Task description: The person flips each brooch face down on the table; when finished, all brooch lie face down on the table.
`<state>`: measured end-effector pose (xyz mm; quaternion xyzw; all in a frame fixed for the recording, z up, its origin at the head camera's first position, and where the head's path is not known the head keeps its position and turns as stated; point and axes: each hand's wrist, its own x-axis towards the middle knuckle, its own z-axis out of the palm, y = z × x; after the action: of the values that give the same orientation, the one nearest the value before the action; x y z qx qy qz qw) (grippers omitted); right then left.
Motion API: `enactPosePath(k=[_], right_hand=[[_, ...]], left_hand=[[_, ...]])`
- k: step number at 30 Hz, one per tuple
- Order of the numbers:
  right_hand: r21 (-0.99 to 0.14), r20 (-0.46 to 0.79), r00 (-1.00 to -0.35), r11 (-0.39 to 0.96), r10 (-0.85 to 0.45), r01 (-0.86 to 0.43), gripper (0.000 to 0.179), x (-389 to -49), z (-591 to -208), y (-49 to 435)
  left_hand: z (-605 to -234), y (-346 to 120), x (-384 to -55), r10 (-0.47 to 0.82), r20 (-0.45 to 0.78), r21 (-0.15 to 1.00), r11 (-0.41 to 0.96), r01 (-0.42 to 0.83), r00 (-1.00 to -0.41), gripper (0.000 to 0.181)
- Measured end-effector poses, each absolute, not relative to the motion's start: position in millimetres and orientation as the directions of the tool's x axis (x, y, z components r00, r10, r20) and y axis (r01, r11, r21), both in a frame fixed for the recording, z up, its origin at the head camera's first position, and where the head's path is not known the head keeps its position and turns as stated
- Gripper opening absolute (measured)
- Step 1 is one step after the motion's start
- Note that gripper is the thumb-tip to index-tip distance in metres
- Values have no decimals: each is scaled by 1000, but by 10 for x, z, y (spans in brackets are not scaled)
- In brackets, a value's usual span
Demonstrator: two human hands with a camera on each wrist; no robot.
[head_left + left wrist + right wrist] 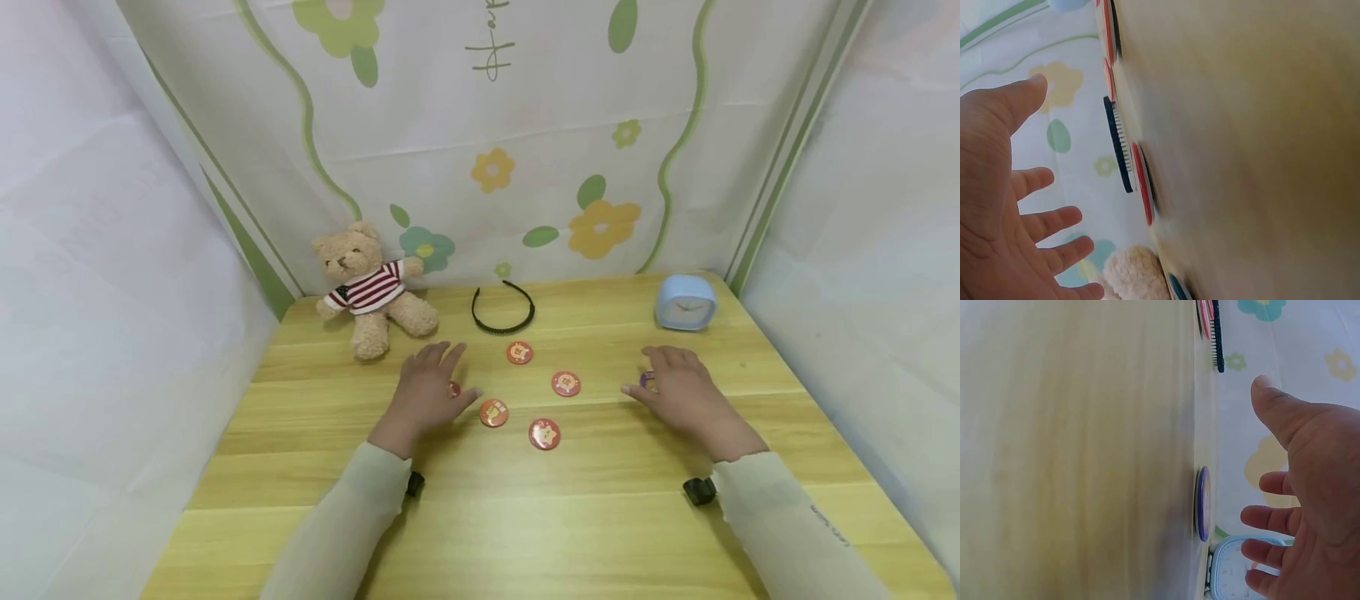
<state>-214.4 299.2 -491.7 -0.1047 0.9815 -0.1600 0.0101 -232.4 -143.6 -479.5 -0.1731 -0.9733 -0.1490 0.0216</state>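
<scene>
My left hand (pixel 429 390) hovers above the table with fingers spread, partly covering a red round badge (pixel 454 389). My right hand (pixel 693 396) is held over a purple-rimmed badge (pixel 648 382), which also shows as a purple disc (pixel 1203 503) in the right wrist view. Neither hand grips anything. Between them lie an orange badge (pixel 493 412), a red star badge (pixel 544 434), and two more red badges, one in the middle (pixel 566 383) and one farther back (pixel 520 352). A dark teal-edged disc (pixel 1179 287) shows low in the left wrist view; the left hand hides it from the head view.
A teddy bear (pixel 367 292) in a striped shirt sits at the back left. Behind the badges lies a black headband (pixel 504 327). A light blue clock (pixel 686 302) stands at the back right. Flower-printed cloth (pixel 555 117) bounds the wooden table (pixel 540 533) behind.
</scene>
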Motion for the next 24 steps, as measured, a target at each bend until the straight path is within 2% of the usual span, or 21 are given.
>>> enactPosePath(k=[10, 17, 24], right_hand=[[-351, 23, -972, 909, -234, -227, 84, -2122, -4936, 3070], [-357, 53, -967, 899, -251, -253, 69, -2125, -4983, 3125], [-378, 62, -967, 890, -249, -254, 67, -2137, -5014, 3197]], left_hand=[[-4774, -1175, -2354, 359, 53, 272, 893, 360, -932, 87], [-4705, -968, -2342, 396, 56, 271, 877, 396, -916, 84], [-4734, -778, -2391, 441, 21, 282, 858, 428, -897, 86]])
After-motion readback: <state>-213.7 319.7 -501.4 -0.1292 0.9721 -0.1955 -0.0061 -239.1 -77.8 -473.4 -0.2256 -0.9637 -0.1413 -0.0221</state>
